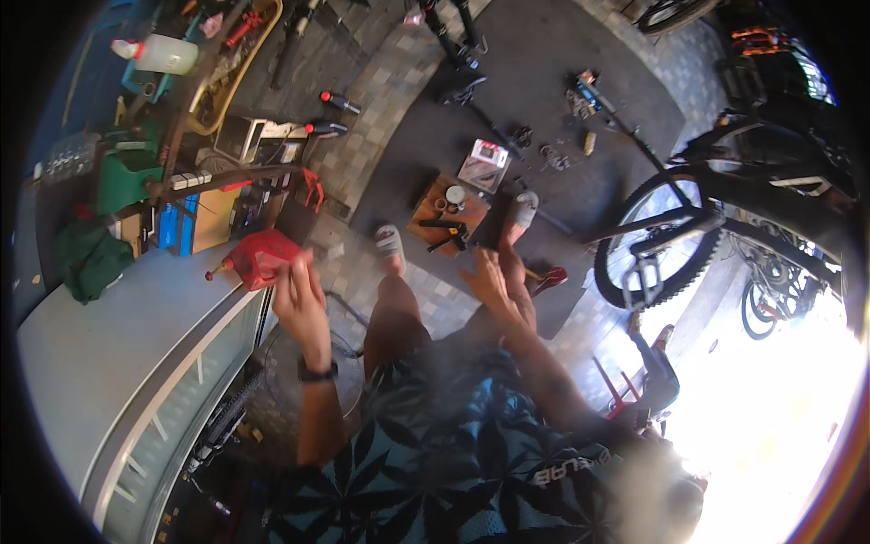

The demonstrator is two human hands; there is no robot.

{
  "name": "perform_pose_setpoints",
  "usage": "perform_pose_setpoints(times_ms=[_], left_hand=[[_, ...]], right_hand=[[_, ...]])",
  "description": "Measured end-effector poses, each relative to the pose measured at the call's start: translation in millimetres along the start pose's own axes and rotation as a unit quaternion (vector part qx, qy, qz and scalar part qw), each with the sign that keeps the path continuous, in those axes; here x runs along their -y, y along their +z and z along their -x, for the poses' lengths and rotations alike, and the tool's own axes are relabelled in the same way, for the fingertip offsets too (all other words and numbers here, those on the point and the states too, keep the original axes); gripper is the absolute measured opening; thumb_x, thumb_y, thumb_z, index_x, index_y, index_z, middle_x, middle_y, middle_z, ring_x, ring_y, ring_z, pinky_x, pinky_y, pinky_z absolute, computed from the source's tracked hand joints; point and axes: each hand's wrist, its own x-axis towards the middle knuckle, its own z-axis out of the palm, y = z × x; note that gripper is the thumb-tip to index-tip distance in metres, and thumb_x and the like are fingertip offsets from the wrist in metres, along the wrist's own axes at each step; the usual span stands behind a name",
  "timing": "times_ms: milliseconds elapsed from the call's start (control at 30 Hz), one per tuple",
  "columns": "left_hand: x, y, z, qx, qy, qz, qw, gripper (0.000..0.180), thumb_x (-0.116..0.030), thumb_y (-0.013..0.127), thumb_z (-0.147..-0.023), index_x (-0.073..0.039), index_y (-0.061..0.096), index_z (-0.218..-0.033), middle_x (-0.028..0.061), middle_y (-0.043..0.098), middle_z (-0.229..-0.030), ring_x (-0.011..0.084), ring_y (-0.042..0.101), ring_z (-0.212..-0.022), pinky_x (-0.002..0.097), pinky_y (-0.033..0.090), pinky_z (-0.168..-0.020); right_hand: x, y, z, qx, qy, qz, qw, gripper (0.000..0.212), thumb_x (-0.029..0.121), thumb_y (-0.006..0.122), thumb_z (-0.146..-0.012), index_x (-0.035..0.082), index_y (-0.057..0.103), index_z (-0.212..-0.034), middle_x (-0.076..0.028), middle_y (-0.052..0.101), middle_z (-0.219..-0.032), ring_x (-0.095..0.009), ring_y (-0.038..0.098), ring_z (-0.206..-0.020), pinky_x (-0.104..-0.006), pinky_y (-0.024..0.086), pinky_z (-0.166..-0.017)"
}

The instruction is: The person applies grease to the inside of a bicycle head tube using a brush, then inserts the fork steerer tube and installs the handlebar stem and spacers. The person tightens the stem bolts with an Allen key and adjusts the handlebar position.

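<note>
The red container (260, 257) sits at the inner corner of the grey counter (136, 335), close to its metal-trimmed edge. Floor shows between that edge and the person's legs, and the dark mat (535, 54) has a bare stretch beyond the wooden board (476, 213). The left hand (302, 304) points up and away, fingertips overlapping the container's right side; whether they grip it cannot be told. The right hand (489, 279) reaches forward above the leg, fingers loosely extended, holding nothing visible.
</note>
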Motion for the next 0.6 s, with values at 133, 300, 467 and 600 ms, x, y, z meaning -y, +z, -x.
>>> perform_pose_setpoints(times_ms=[133,300,467,600], left_hand=[[93,-40,12,-0.001,-0.036,-0.049,0.998,0.035,-0.026,0.056,-0.110,0.004,0.070,-0.122,0.0079,0.072,-0.091,0.0076,0.058,-0.065,0.0218,0.044,-0.051],[112,-21,-2,0.010,-0.014,-0.017,1.000,0.035,-0.024,0.058,-0.110,0.006,0.068,-0.124,0.0136,0.077,-0.104,0.0113,0.065,-0.074,0.0227,0.052,-0.056],[66,44,-14,0.131,0.064,0.003,0.989,0.026,-0.014,0.062,-0.107,0.003,0.068,-0.126,0.0135,0.077,-0.107,0.0131,0.068,-0.080,0.0254,0.056,-0.064],[-16,88,10,0.266,0.284,-0.061,0.919,0.022,-0.004,0.069,-0.099,-0.001,0.072,-0.120,0.0117,0.077,-0.105,0.0189,0.072,-0.083,0.0313,0.057,-0.071]], right_hand=[[-56,56,-84,-0.122,-0.018,0.074,0.990,0.081,0.030,0.081,-0.089,0.002,0.041,-0.154,-0.016,0.051,-0.148,-0.035,0.054,-0.133,-0.0467,0.048,-0.105],[-66,87,-188,-0.113,-0.111,0.119,0.980,0.086,0.024,0.089,-0.071,0.014,0.052,-0.148,-0.011,0.055,-0.144,-0.033,0.056,-0.130,-0.0468,0.044,-0.104],[-20,47,-187,-0.122,-0.137,-0.007,0.983,0.060,0.020,0.088,-0.072,0.009,0.061,-0.125,-0.015,0.065,-0.125,-0.037,0.065,-0.115,-0.0473,0.051,-0.097],[72,-57,-117,-0.143,-0.185,-0.167,0.958,0.058,0.013,0.085,-0.073,0.004,0.060,-0.124,-0.020,0.069,-0.116,-0.043,0.069,-0.106,-0.0484,0.057,-0.090]])
